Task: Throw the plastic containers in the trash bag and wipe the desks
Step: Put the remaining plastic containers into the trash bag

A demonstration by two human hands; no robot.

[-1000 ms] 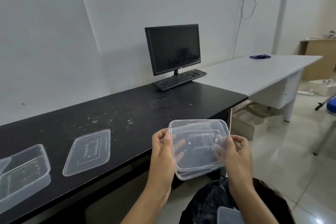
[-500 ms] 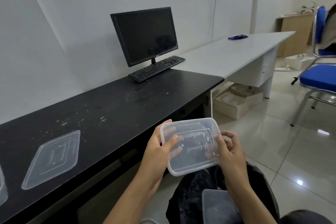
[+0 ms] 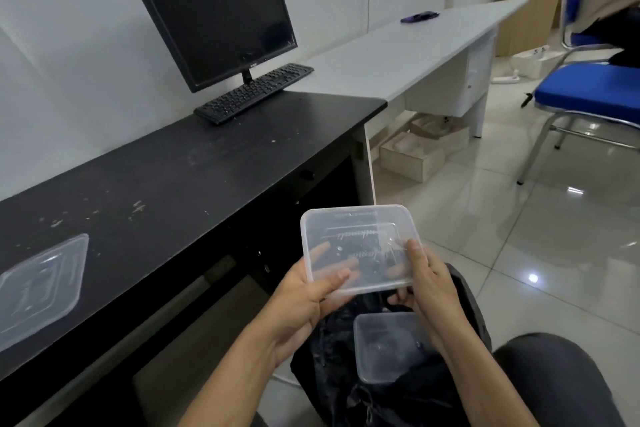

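Left grip (image 3: 304,298) and right grip (image 3: 431,288) each clamped one end of the container (image 3: 360,243) above the bag (image 3: 329,357). It looked light, thin and slick, and was best held by its rim.

- Clear lid (image 3: 38,291) at nine o'clock: cut off by the left edge.
- Lettering on the held container (image 3: 360,236): too blurred to read.
- Second container (image 3: 384,350), at five o'clock: right side hidden behind the right hand (image 3: 433,284).
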